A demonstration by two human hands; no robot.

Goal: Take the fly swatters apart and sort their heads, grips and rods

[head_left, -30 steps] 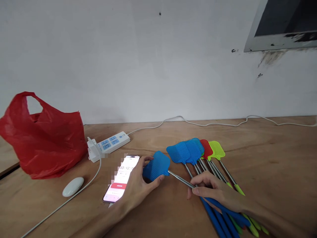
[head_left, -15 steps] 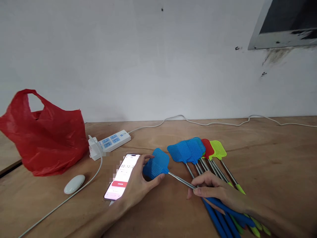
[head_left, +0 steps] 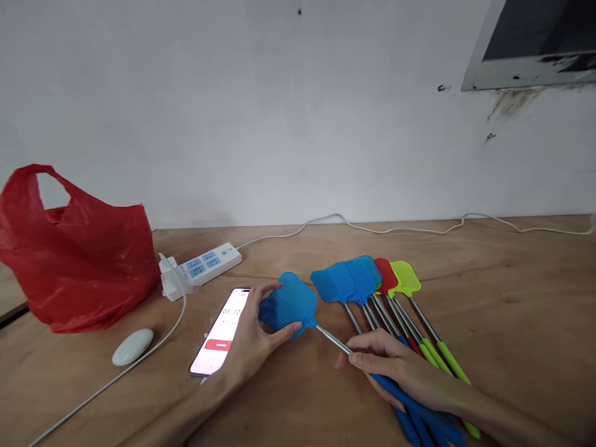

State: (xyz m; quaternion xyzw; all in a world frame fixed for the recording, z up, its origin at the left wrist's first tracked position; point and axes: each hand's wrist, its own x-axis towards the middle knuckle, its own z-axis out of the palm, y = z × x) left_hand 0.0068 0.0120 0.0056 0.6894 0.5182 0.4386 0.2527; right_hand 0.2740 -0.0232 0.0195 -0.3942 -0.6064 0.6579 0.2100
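On the worktop, the row of fly swatters lies just right of the fingers, and one blue fly swatter is held apart from it, low over the wood. The left hand pinches the mesh head between thumb and fingers, and the right hand is closed around the blue handle where the metal rod enters. To do this step well, I think both grips should stay firm and pull in one straight line, so the thin rod does not bend.
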